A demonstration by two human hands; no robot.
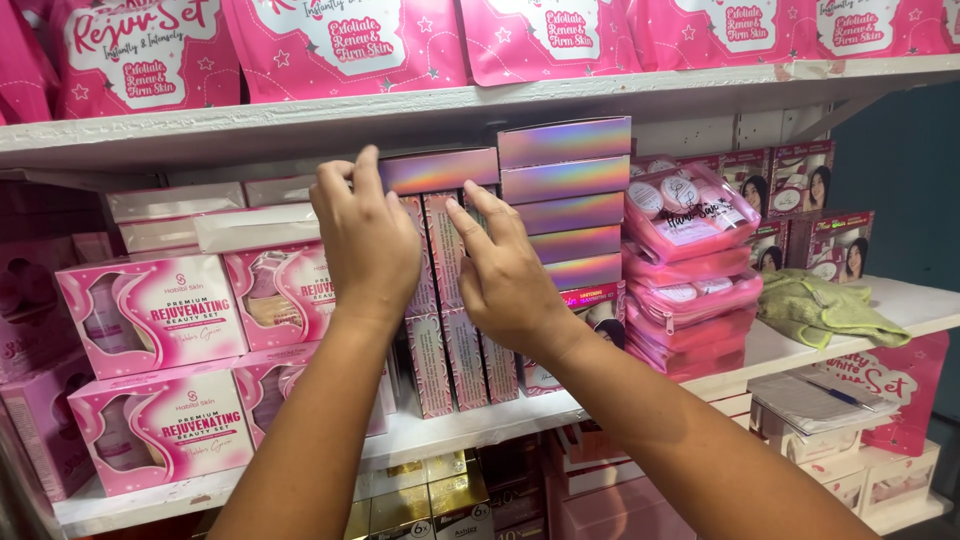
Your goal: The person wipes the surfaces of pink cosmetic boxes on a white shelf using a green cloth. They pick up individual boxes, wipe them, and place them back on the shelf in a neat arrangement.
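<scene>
left hand point(368, 240) grips the flat holographic-lidded carton point(440, 170) with curled fingers. right hand point(505, 272), fingers half open, presses the upright slim pink cartons point(447, 330); translucent pink zip pouches point(688, 270) lie at 3 o'clock on the white shelf point(480, 425).

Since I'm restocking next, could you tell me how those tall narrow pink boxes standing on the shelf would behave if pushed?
The tall narrow boxes stand on small ends, so they would probably tip easily. They look like thin card, likely light and crushable. The holographic box lying across their tops, touched by the left hand, might slide off.

left hand point(370, 245) hides upright boxes point(445, 300), top pouches point(340, 40) cropped
</scene>
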